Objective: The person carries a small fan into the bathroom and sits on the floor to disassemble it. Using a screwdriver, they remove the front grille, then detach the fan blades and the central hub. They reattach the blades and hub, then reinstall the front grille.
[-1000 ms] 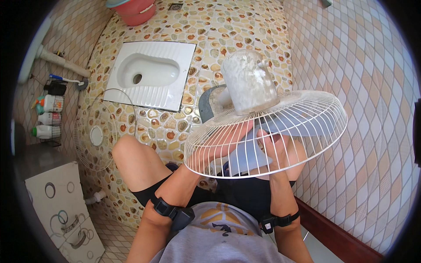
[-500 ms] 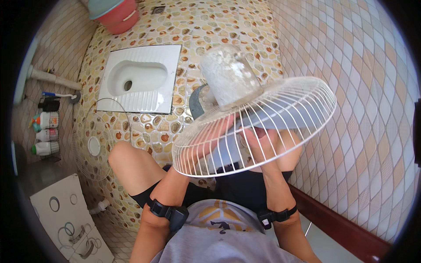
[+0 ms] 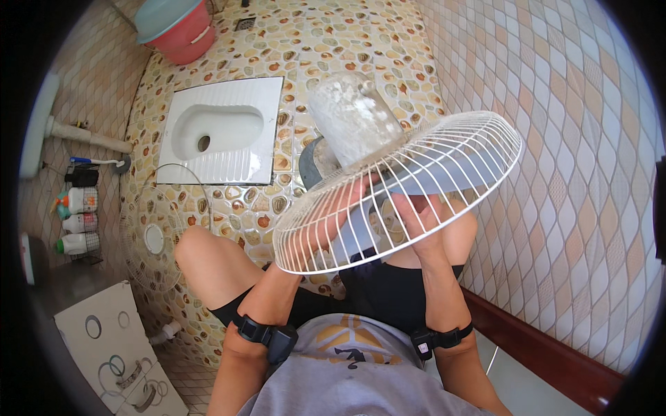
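Note:
A white electric fan tilts in front of me, its dusty motor housing (image 3: 357,118) pointing up and away. The round wire rear grille (image 3: 485,191) is fixed below the housing, with blue-grey fan blades (image 3: 444,177) on the underside. My left hand (image 3: 326,222) shows through the wires, its fingers closed near the blades' centre; the tips are partly hidden. Opposite it, my right hand (image 3: 420,218) is closed on the blades close to the hub. The fan's dark grey base part (image 3: 312,163) shows behind the housing. The detached front grille (image 3: 154,239) rests at the left by my knee.
A white squat toilet (image 3: 222,132) is set in the pebble-patterned floor. A red bucket (image 3: 184,41) with a pale blue basin stands far left. Bottles (image 3: 82,222) sit in a wall rack. A patterned panel (image 3: 118,347) is at lower left. A tiled wall (image 3: 555,173) rises close on the right.
The fan has tipped slightly and shifted a little left, both hands staying beneath its grille. My right hand has edged upward along the blades. The view has also shifted slightly.

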Tool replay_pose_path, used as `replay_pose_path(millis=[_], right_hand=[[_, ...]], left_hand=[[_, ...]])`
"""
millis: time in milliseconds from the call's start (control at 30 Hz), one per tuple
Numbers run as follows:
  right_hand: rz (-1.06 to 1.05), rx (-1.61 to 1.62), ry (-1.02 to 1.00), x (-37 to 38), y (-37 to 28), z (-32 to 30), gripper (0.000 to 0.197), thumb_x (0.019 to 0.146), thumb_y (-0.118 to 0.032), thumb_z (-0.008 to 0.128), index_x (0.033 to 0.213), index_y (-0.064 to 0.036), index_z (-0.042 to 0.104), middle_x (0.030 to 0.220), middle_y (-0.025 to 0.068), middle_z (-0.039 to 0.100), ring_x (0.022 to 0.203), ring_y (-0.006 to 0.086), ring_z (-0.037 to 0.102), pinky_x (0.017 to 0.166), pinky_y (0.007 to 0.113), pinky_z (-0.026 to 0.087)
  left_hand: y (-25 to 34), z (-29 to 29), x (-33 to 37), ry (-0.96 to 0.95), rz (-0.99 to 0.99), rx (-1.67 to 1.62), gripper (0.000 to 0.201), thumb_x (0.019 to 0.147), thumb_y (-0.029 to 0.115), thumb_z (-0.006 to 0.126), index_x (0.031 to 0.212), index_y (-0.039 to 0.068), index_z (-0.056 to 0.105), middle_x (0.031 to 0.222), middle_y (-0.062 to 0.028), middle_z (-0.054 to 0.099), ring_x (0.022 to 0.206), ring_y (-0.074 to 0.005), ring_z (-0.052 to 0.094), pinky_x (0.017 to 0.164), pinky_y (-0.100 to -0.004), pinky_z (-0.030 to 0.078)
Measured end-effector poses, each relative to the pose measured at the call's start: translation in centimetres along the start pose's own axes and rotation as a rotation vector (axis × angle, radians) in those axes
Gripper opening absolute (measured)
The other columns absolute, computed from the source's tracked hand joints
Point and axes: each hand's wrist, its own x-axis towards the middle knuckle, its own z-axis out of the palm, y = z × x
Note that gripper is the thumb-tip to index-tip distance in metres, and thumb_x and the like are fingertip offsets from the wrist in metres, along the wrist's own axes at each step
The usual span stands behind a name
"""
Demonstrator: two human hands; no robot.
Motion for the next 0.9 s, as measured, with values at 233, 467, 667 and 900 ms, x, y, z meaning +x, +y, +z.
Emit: replay_pose_path(millis=[233, 467, 667, 900], right_hand=[[0.085, 0.060, -0.004, 0.5, -0.9, 0.9, 0.036, 0.084, -0.001, 0.077, 0.116, 0.0006, 0.060, 0.104, 0.0089, 0.068, 0.094, 0.0181, 0.067, 0.085, 0.032, 0.055], [0.107, 0.073, 0.018, 0.1, -0.8, 1.1, 0.035, 0.083, -0.002, 0.078, 0.114, 0.0017, 0.061, 0.104, 0.0086, 0.068, 0.094, 0.0162, 0.066, 0.085, 0.031, 0.053], [0.069, 0.023, -0.022, 0.3, -1.7, 1.1, 0.041, 0.083, -0.004, 0.079, 0.118, 0.0019, 0.059, 0.105, 0.0086, 0.067, 0.096, 0.0167, 0.065, 0.084, 0.030, 0.053], [0.157, -0.016, -0.037, 0.4, -1.0, 0.8, 0.045, 0.082, -0.004, 0.080, 0.121, 0.0022, 0.058, 0.107, 0.0090, 0.067, 0.096, 0.0168, 0.065, 0.084, 0.030, 0.053]], left_hand=[[-1.0, -0.1, -0.3, -0.019, -0.019, 0.099, 0.052, 0.106, 0.031, 0.046, 0.147, 0.000, 0.047, 0.155, -0.0186, 0.044, 0.145, -0.0309, 0.039, 0.120, -0.0392, 0.030], [-1.8, 0.2, -1.2, 0.012, 0.021, 0.112, 0.053, 0.105, 0.030, 0.047, 0.148, -0.001, 0.046, 0.154, -0.0195, 0.043, 0.145, -0.0321, 0.039, 0.119, -0.0396, 0.031], [-2.3, 0.3, -1.5, 0.035, 0.046, 0.123, 0.054, 0.105, 0.030, 0.048, 0.148, -0.001, 0.044, 0.154, -0.0203, 0.043, 0.144, -0.0332, 0.039, 0.119, -0.0400, 0.031], [-2.7, 0.3, -2.6, 0.061, 0.070, 0.131, 0.055, 0.105, 0.029, 0.048, 0.149, -0.002, 0.043, 0.154, -0.0212, 0.042, 0.144, -0.0344, 0.039, 0.118, -0.0405, 0.031]])
